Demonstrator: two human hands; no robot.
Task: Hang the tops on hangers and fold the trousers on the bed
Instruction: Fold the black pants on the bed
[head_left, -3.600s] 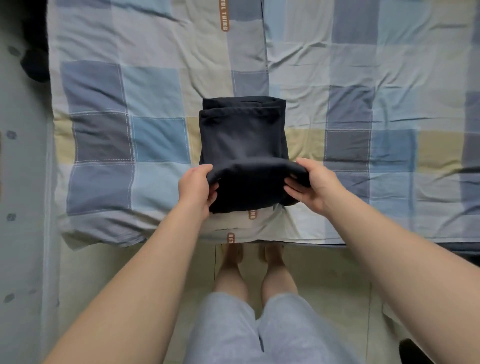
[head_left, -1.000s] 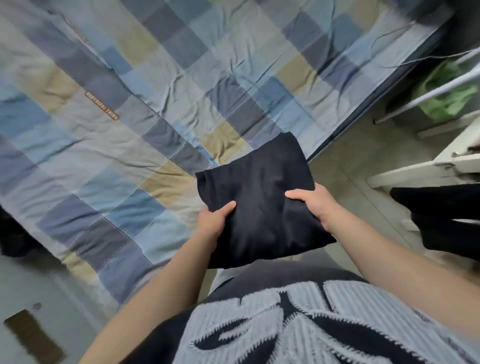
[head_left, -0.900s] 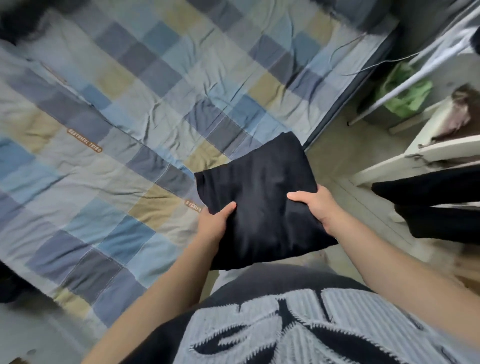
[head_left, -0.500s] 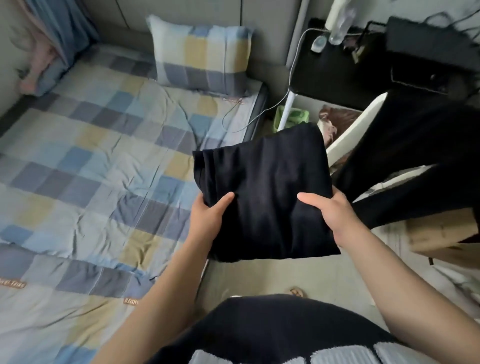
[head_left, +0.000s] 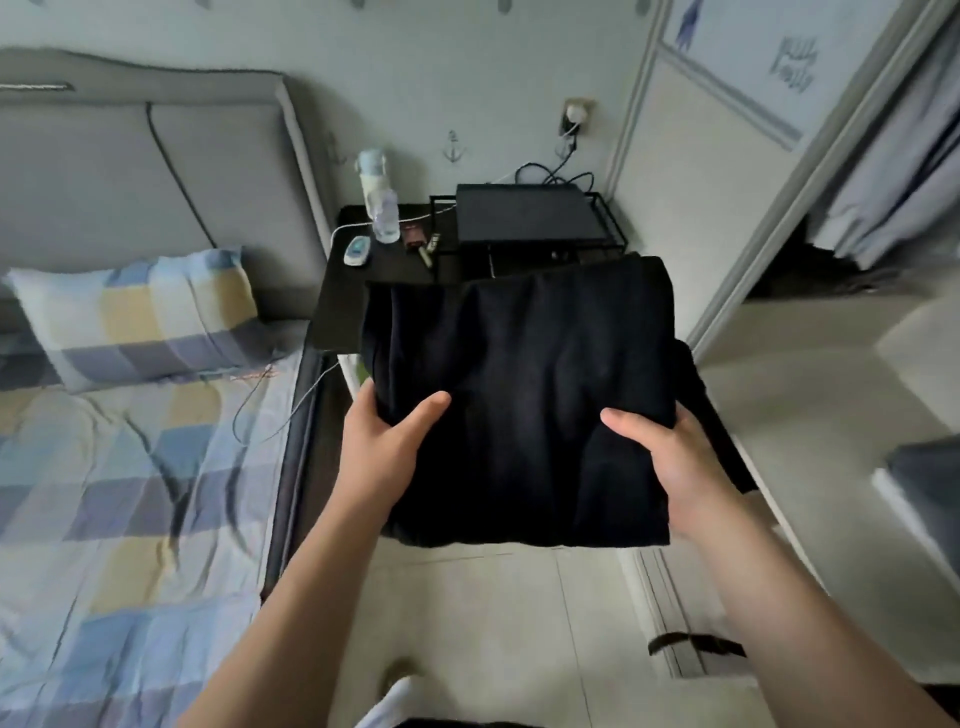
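At the bottom of the frame, two bare forearms reach up from the lower corners over a pale floor (head_left: 493, 623). A foot in a white sock (head_left: 400, 691) shows at the bottom edge.

In mid-frame the left hand (head_left: 384, 447) and right hand (head_left: 670, 462) carry the folded trousers (head_left: 519, 405) in the air. Each hand grips a lower corner of the dark bundle, thumb on top and fingers hidden beneath. The bundle is off the bed (head_left: 130, 493) and hangs over the floor, right of the mattress edge.

From both grips the cloth runs away from the person, toward the top of the frame. It reads as roughly square, with no clear long axis. Another dark garment (head_left: 701, 415) shows just past its right edge, behind the right hand; what it rests on cannot be told.

The folding of this pair looks finished, with only the setting-down left. The checked bedding fills the lower left, so the left hand is the nearer one if the bundle goes back there — a sideways carry to the left.

Farther back, a checked pillow (head_left: 140, 312) rests at the foot of a grey headboard (head_left: 130, 171) at upper left. Directly beyond the trousers is a black bedside table (head_left: 358, 291) holding a clear bottle (head_left: 382, 208) and a black box (head_left: 524, 210) — with cables running up to a wall socket.
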